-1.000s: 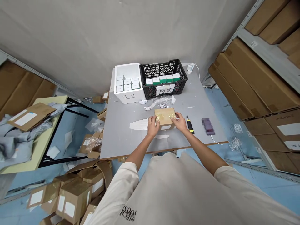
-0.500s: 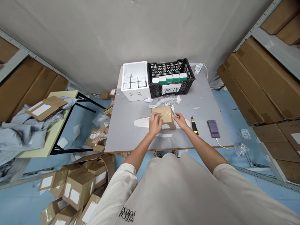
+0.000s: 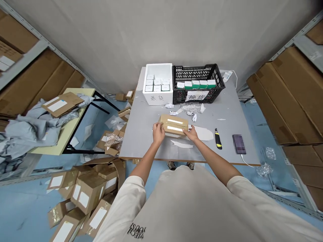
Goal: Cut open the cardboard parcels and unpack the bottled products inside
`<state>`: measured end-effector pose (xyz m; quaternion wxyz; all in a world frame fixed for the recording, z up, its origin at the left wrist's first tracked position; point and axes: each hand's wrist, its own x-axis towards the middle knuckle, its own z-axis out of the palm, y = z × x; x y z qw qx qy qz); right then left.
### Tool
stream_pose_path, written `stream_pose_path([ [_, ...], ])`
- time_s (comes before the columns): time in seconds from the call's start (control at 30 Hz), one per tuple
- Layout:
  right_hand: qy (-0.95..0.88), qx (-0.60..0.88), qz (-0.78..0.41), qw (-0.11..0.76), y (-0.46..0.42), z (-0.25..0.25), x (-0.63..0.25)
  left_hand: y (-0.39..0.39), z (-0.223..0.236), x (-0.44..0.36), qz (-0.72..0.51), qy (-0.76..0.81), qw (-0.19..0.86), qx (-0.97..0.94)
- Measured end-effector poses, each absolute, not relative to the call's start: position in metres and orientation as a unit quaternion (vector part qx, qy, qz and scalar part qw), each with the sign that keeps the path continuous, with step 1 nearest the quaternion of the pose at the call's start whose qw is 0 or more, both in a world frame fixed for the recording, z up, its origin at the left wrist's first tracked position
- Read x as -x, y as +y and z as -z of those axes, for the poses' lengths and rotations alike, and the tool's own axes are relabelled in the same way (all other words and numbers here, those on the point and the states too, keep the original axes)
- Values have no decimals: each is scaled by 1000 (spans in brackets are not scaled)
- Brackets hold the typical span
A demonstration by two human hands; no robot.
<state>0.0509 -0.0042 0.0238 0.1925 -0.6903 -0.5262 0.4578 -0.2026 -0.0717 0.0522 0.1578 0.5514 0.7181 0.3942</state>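
Note:
A small brown cardboard box (image 3: pixel 174 121) is on the grey table in front of me, with white strips along its top seam and near edge. My left hand (image 3: pixel 158 131) grips its left end, fingers curled over the side. At the right end my right hand (image 3: pixel 191 133) holds the box's near corner, thumb toward me. White paper (image 3: pixel 205 133) lies flat on the table just right of the box, and a torn white strip (image 3: pixel 181 144) lies in front of it. Farther right rests a black and yellow utility knife (image 3: pixel 218 139).
A white foam box (image 3: pixel 158 99) and a black plastic crate (image 3: pixel 213 95), both holding small cartons, stand at the table's back. Crumpled paper and bubble wrap (image 3: pixel 190 107) lie before them. A phone (image 3: pixel 239 144) is at the right. Cardboard boxes (image 3: pixel 88 191) pile on the floor at left.
The box has been turned, so its white-stripped seam now shows on top. Both hands have shifted to its two ends. My view has swung slightly left.

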Motion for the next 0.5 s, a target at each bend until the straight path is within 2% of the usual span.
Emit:
stream_pose_path([
  [0.07,-549,655,-477,204,-5,-24,-45,-75,-41,214,-409,727,183,-520],
  [0.2,-577,661,-425,223,-7,-30,-44,-78,-20,213,-430,709,244,-502],
  [0.5,-550,721,-349,235,-28,-32,-137,-71,2,132,-448,635,334,-533],
])
